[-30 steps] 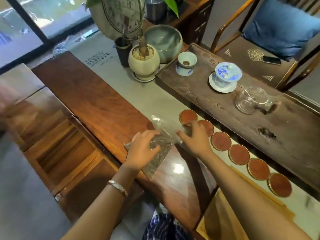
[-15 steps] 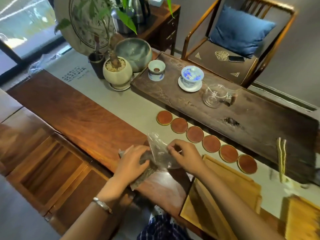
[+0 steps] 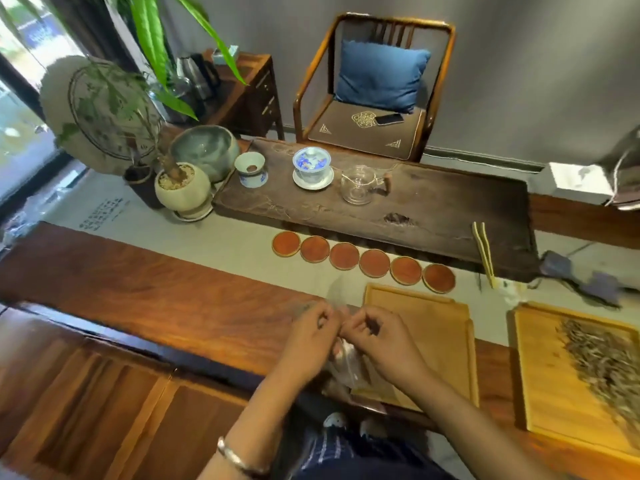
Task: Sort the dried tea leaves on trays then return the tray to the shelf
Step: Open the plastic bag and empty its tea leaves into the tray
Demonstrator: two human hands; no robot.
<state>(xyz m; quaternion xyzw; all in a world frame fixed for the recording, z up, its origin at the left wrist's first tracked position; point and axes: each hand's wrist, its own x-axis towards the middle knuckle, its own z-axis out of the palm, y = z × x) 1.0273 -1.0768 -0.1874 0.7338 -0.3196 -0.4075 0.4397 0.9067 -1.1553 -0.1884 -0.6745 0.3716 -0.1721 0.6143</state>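
1. Head view, the hands: the left hand (image 3: 310, 336) and the right hand (image 3: 375, 336) meet knuckle to knuckle at the near edge of the wooden table (image 3: 166, 299); both have their fingers curled in, pinching the top of a clear plastic bag (image 3: 346, 362) that hangs between and below them; what the bag holds is too blurred to tell.

2. Head view, the trays: an empty wooden tray (image 3: 433, 323) lies just beyond and to the right of the right hand, partly under its wrist; a second tray (image 3: 540, 375) sits further right, well apart from both hands, carrying the dried tea leaves (image 3: 606, 358).

3. Head view, the step in hand: it looks like the bag's mouth is being worked open; I judge it goes best with each hand pinching one lip close to the seam and pulling apart evenly, the bag held upright over the empty tray so anything that spills lands inside the rim.

4. Head view, direction: the heap of leaves runs in a long band from the tray's far edge toward its near right corner, slanting away from the hands; the bag's long axis hangs roughly downward from the fingers, mouth uppermost.

5. Head view, beyond the hands: a row of round coasters (image 3: 374, 261); a dark tea board (image 3: 433, 209) behind them.
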